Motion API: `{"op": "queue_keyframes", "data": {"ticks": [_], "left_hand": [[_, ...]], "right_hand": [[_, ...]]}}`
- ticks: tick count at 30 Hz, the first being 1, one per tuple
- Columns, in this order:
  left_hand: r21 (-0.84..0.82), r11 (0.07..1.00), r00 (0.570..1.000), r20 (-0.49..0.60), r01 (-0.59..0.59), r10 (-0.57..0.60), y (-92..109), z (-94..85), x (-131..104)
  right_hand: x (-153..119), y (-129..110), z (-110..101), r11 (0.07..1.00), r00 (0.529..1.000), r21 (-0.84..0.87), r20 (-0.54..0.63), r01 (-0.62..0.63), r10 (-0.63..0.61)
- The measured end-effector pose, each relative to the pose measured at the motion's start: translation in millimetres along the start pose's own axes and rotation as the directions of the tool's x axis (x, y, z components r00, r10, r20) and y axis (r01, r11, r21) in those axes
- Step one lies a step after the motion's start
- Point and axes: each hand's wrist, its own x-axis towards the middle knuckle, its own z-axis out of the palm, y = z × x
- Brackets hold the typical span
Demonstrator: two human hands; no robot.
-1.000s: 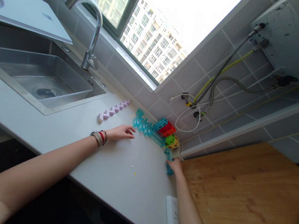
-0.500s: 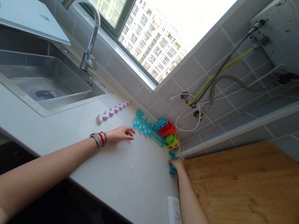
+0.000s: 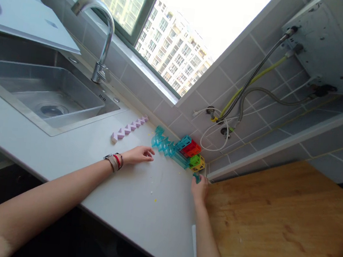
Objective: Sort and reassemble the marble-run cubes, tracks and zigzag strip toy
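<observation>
My left hand (image 3: 140,155) rests on the white counter (image 3: 120,197), fingers slightly curled and apart, holding nothing. At the counter's right edge, my right hand (image 3: 199,185) has its fingers round a teal piece (image 3: 197,177), mostly covered by the hand. Beyond the hands, a row of translucent teal pieces (image 3: 165,145) lies along the wall. Blue (image 3: 184,142), red (image 3: 192,148), green (image 3: 195,161) and yellow (image 3: 200,165) open-sided blocks sit at its right end. A pink zigzag row of pieces (image 3: 129,129) lies left of the teal ones.
A steel sink (image 3: 54,94) with a faucet (image 3: 105,42) is at the left. A wooden board (image 3: 278,223) lies at the right. Hoses (image 3: 248,81) hang against the tiled wall. Small yellow and white specks dot the counter. My right forearm partly covers a white object (image 3: 194,246).
My right hand has turned and moved slightly up and left, now covering more of the teal piece. My right forearm has swung left over the white object. My left hand has barely moved.
</observation>
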Motion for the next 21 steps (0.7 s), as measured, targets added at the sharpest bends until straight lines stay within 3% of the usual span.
{"op": "queue_keyframes", "data": {"ticks": [2,5,8,16,21], "left_hand": [[0.032,0.999,0.999,-0.035,-0.005,0.006,3.2,1.7,-2.9],[0.102,0.995,0.997,-0.078,-0.021,0.029,8.6,5.6,-8.7],[0.190,0.980,0.993,-0.093,-0.049,0.068,12.5,10.4,-13.9],[0.415,0.901,0.984,-0.059,-0.130,0.169,22.5,20.4,-20.6],[0.589,0.802,0.947,-0.191,-0.099,0.257,23.7,5.1,-19.4]], "right_hand": [[-31.8,-23.6,11.3,0.991,0.994,0.089,-0.048,0.098,-0.094],[-80.2,-55.5,27.7,0.873,0.933,0.342,-0.213,0.349,-0.290],[-107.2,-74.4,32.6,0.791,0.909,0.452,-0.142,0.412,-0.392],[-103.0,-71.9,27.5,0.727,0.934,0.616,-0.039,0.303,-0.356],[-99.4,-66.4,32.7,0.625,0.976,0.774,0.037,0.107,-0.213]]}}
